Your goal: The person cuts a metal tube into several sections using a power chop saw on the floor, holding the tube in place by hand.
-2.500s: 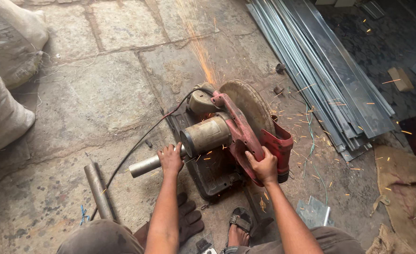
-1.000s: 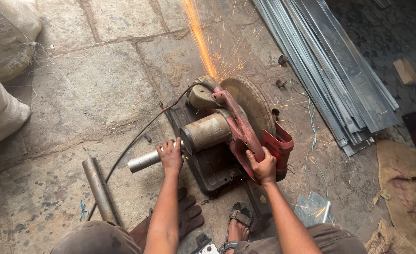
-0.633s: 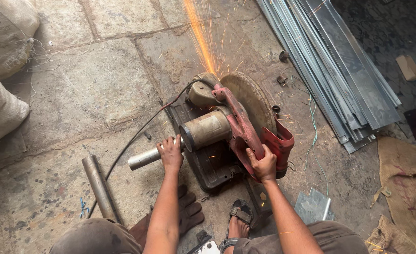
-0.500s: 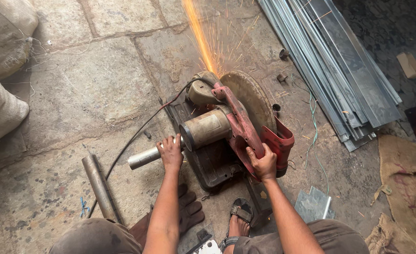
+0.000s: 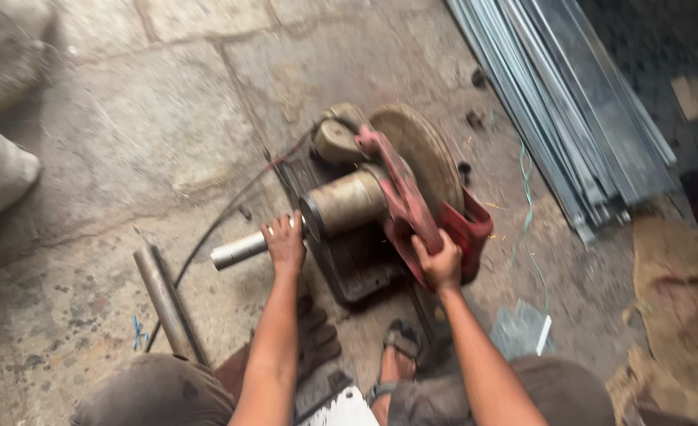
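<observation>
Sparks have stopped flying from the chop saw (image 5: 400,189). Left hand (image 5: 284,243) grips the metal pipe (image 5: 238,251), fingers wrapped round it; right hand (image 5: 439,260) clasps the saw's red handle (image 5: 400,207).

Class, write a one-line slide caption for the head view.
Left hand steadies a metal pipe in a red chop saw while the right hand grips its handle.

Pale sacks (image 5: 2,118) at far left

Both forearms are bare, with no sleeves, gloves, rings or watch on the left hand (image 5: 284,243) or the right hand (image 5: 439,263). Dusty grey-brown trousers (image 5: 156,392) cover the knees at 6 o'clock. A dark strapped sandal (image 5: 400,341) sits on one foot.
</observation>
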